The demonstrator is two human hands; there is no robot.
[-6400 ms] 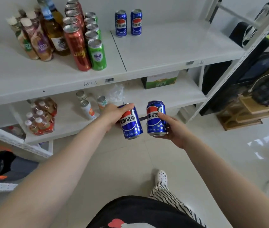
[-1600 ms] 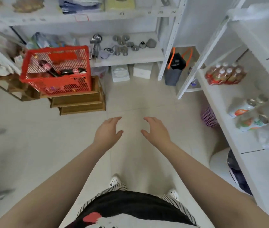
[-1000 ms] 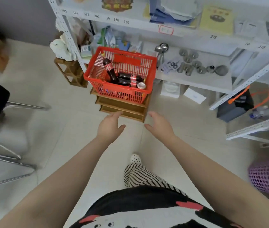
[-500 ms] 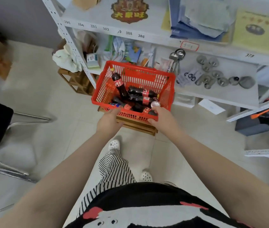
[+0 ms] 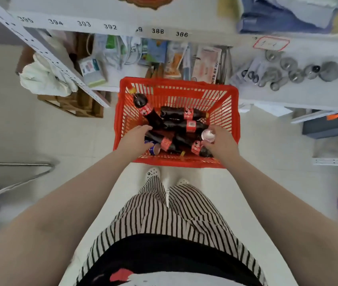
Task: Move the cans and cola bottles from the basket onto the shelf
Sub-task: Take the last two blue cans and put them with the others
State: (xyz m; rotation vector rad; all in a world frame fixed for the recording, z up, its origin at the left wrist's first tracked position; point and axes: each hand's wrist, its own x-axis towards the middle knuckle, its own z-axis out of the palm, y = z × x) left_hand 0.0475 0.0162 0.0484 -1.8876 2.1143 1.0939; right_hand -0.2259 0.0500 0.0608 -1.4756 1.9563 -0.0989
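head camera looks straight down as a person leans over a red basket (image 5: 233, 112) on the floor, both hands inside its near half. cola bottles (image 5: 184, 125) lie heaped on their sides, most with long axes running left to right across the basket, while one bottle (image 5: 143, 108) leans up into the far left corner, cap uppermost. the left hand (image 5: 134, 139) is loosely open, fingers spread over the near left end of the pile, touching or just above a bottle, with nothing gripped; a blue can (image 5: 153, 147) lies on its side just beside its fingertips. the right hand (image 5: 221, 143) curls around a pale-topped can (image 5: 208, 135) at the near right, fingers partly closed, though whether it has a firm grip cannot be told. each hand seems nearer its own can than any bottle, so a two-handed pick of cans looks likely, with the crosswise bottles needing a grasp around the middle.
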